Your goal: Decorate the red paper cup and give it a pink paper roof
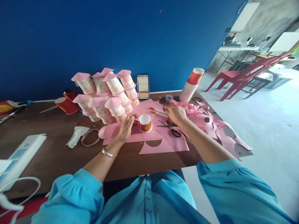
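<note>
A short paper cup (145,123) with a red and yellow band stands upright on pink paper. Just left of it is my left hand (126,128), fingers stretched out and side edge down. My right hand (175,113) is over the pink paper at the near side of some scraps (192,108). Its fingers are curled downward, and whatever they hold, if anything, is hidden. Two pens (157,111), one red-tipped and one brownish, run toward that hand. Below it lie black-handled scissors (171,128) with parted blades. A pink paper sheet (173,144) with round cutouts spreads underneath.
Several decorated cup towers with pink cone roofs (113,102) stand left of centre. A tall cup stack (190,87) and tape roll (169,98) are at the back right. Red cups (67,104), a white tape ring (90,137) and a power strip (24,158) are leftward.
</note>
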A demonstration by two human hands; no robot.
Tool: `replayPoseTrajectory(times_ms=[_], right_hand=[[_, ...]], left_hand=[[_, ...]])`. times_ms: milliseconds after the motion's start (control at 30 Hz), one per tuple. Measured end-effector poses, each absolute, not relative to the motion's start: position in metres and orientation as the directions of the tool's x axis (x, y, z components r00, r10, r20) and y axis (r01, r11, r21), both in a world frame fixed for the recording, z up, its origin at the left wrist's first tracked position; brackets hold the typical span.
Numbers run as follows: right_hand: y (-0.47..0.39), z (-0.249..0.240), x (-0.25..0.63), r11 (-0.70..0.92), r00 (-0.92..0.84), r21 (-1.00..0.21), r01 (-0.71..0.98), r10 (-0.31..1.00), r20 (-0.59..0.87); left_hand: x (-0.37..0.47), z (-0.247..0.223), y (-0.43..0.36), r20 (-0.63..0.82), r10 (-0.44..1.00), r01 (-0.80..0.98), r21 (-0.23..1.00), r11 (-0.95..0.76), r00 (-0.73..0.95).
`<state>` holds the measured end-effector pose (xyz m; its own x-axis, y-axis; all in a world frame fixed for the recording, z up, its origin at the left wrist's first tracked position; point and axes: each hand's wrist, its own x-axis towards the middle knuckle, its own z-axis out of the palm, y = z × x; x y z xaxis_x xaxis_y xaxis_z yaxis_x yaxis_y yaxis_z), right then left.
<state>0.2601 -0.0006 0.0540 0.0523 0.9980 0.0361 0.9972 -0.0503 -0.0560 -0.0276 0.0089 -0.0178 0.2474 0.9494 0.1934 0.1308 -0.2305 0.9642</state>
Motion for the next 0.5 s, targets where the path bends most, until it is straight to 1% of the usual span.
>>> replayPoseTrajectory(times_ms=[133,233,400,500], right_hand=[[0.013,0.082,0.292,-0.121,0.122,-0.009,0.993,0.991,0.060],[0.018,0.091,0.312,-0.153,0.153,0.022,0.988,0.988,0.036],[0.016,0.071,0.317,-0.135,0.137,0.026,0.991,0.985,-0.107],[0.014,0.056,0.310,-0.112,0.111,-0.001,0.994,0.983,-0.147]], left_hand=[[-0.028,-0.019,0.009,0.173,0.947,0.132,0.968,-0.214,0.270],[-0.027,-0.021,0.010,0.159,0.946,0.137,0.969,-0.204,0.283],[-0.026,-0.027,0.016,0.134,0.949,0.116,0.978,-0.173,0.284],[-0.026,-0.029,0.018,0.139,0.947,0.143,0.972,-0.186,0.291]])
